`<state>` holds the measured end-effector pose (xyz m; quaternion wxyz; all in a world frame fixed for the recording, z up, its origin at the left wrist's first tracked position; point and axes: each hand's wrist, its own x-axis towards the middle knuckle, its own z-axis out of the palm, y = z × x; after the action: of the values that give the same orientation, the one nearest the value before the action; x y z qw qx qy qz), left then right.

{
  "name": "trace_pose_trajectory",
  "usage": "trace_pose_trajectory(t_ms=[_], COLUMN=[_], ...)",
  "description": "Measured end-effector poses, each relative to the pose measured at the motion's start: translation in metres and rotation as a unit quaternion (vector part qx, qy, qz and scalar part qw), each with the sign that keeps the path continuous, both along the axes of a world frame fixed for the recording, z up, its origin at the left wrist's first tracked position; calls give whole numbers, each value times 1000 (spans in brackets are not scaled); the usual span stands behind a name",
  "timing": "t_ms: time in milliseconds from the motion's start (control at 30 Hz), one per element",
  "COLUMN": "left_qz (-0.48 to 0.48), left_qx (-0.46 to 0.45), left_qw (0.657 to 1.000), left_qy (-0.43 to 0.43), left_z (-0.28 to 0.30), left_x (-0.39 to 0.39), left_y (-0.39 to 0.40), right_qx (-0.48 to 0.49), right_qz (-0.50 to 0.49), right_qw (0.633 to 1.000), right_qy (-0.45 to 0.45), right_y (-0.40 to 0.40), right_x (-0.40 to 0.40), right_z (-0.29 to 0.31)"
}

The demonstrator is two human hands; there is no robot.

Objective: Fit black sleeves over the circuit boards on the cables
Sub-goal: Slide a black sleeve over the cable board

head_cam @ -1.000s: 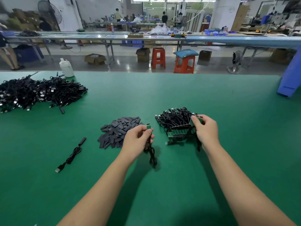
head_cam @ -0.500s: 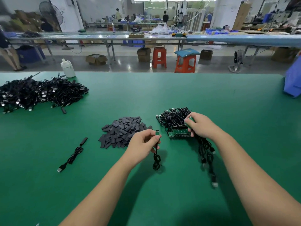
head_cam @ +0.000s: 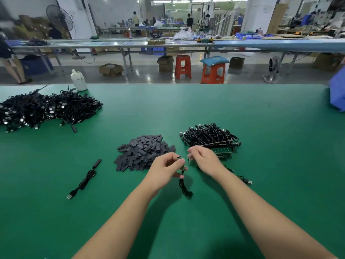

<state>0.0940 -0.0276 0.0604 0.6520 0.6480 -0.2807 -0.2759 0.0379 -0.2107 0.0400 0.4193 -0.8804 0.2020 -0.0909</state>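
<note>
My left hand pinches a black cable just below its small circuit board, which sticks up; the rest of that cable hangs coiled onto the green table. My right hand, blurred, is close beside it with curled fingers on a second cable, whose USB plug trails on the table behind the wrist. The heap of flat black sleeves lies just left of my hands. Behind my right hand sits a bundle of cables with a row of green boards.
One sleeved cable lies alone to the left. A large heap of black cables fills the far left, with a white bottle behind it. A blue object overhangs the table's right edge. Stools and benches stand beyond.
My right hand pulled a cable out of the bundle and moved left toward my left hand. My left hand stayed in place, still holding its cable with the board up.
</note>
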Motion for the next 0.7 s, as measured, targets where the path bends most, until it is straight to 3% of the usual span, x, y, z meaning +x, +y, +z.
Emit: trace_pose_trajectory(t_ms=[67,133,267,400,533,600,700], left_qz=[31,80,105,80,93,138,197], left_qx=[20,36,56,102,176,244,361], left_qw=[999,996,989,988,980,958,892], left_qy=[-11,16,84,78,23,-59,-188], left_z=[-5,-11,-26,-41,-59,-69,-81], left_x=[5,11,21,26,30,35,42], left_y=[0,1,5,10,9,9,15], right_qx=[178,269,310,202,-19,-164,-325], right_qz=[45,72,95,89,97,99,101], right_qw=[982,959,946,972,984,961,902], right_qy=[43,54,25,75,147,200,263], right_y=[20,33,46,48,42,38,32], right_x=[-3,-7,-11,-10,-6,-7,-11], right_z=[-1,-7,-20,-22,-15,-15,-16])
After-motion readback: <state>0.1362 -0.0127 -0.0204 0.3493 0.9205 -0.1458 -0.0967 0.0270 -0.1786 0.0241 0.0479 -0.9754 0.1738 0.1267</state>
